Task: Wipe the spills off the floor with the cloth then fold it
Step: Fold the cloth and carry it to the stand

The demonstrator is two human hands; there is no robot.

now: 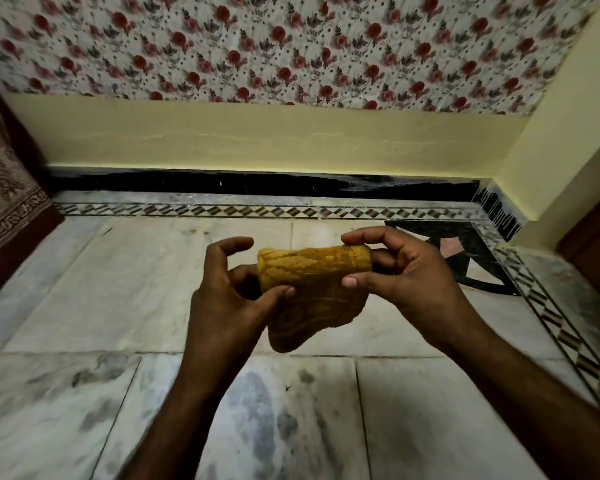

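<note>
- Right now the person is holding the mustard-yellow cloth [314, 278] up between both hands, clear of the marble floor [118, 289], already partly doubled over.
- The left hand [229, 292] is pinching the cloth's left edge with thumb against fingers; the index finger is lifting free, so that corner could be slipping out.
- The right hand [395, 268] is gripping the folded right end, thumb underneath.
- Below the hands a loose flap is hanging unevenly; folding it like that is risking a crooked, bunched result.
- Grey smears [257, 410] are showing on the floor nearer the person; dropping the cloth there would be dirtying it again.
</note>
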